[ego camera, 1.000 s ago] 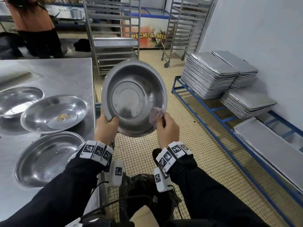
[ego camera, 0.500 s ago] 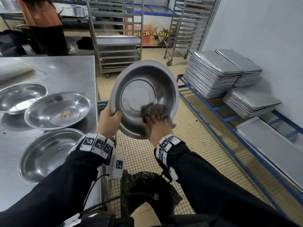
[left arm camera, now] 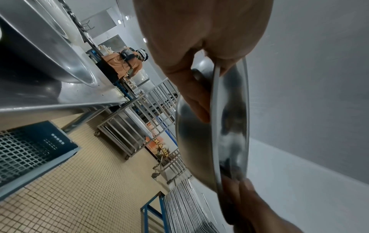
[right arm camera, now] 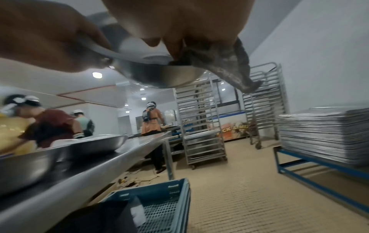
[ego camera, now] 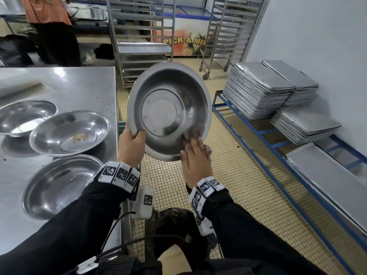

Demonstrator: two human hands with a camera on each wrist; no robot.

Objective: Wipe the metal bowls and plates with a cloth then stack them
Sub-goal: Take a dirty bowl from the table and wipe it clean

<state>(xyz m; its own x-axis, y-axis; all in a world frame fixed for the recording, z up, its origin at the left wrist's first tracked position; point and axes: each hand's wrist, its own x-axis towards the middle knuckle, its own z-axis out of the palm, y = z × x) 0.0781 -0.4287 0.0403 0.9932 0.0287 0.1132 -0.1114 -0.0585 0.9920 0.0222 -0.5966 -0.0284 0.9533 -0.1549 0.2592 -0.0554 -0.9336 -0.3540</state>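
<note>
Overhead, I'm seeing the bowl (ego camera: 168,114) tilted up on edge over the tiled floor, just off the table's (ego camera: 79,84) right edge, its hollow facing me. That head view is also showing me three more bowls lying on the table: a far one (ego camera: 23,116), a middle one (ego camera: 69,132) with a sticker, and a near one (ego camera: 59,185). Beyond the table's end a rack (ego camera: 143,36) is standing, and well to the table's right tray stacks (ego camera: 258,90) are sitting on a blue frame.

The left wrist view is giving me what the head view is hiding: the bowl's rim edge-on, with the left fingers (left arm camera: 195,100) spread behind on the outside. The right wrist view is showing the cloth (right arm camera: 225,63) from beneath, a dark rag hanging off the bowl's rim, plus a blue crate (right arm camera: 159,205) on the floor beside the table.

My left hand (ego camera: 131,147) is gripping the bowl's lower left rim, thumb hooked inside, fingers behind. My right hand (ego camera: 195,157) is pressing the cloth against the lower right inner wall, fingers fairly straight and close together, thumb under the rim; I'm counting it as holding the cloth against the metal.
</note>
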